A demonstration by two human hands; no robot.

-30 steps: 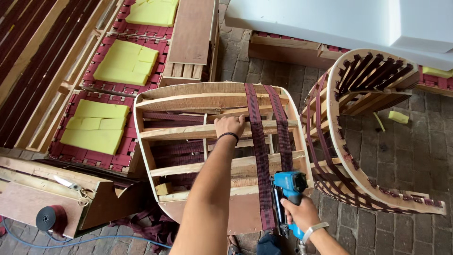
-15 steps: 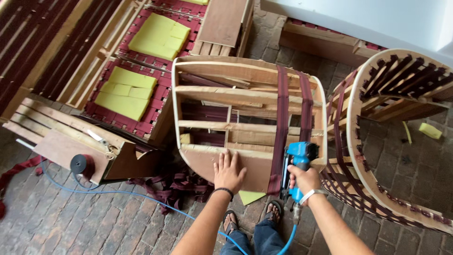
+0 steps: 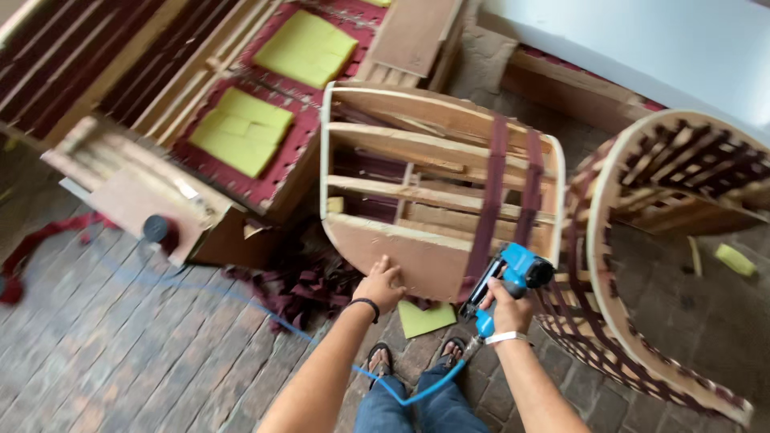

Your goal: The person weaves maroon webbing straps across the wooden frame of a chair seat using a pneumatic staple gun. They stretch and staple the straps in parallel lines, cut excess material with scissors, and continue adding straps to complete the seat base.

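Observation:
A curved wooden chair frame (image 3: 417, 172) lies on its side on the brick floor, with two maroon webbing straps (image 3: 493, 200) running over it. My left hand (image 3: 380, 285) rests flat on the frame's lower plywood panel, fingers spread. My right hand (image 3: 505, 309) grips a blue pneumatic staple gun (image 3: 507, 281), its nose against the lower end of the left strap at the frame's edge. A blue air hose (image 3: 417, 390) trails from the gun past my legs.
A second rounded frame with woven webbing (image 3: 642, 240) stands to the right. Frames with yellow foam pads (image 3: 241, 132) lie at upper left. A heap of maroon webbing (image 3: 297, 285) and a yellow foam scrap (image 3: 425, 318) lie by my feet.
My left hand came down from the frame's upper slat to its lower panel. The view has shifted left and down, and the staple gun has stayed at the strap's lower end.

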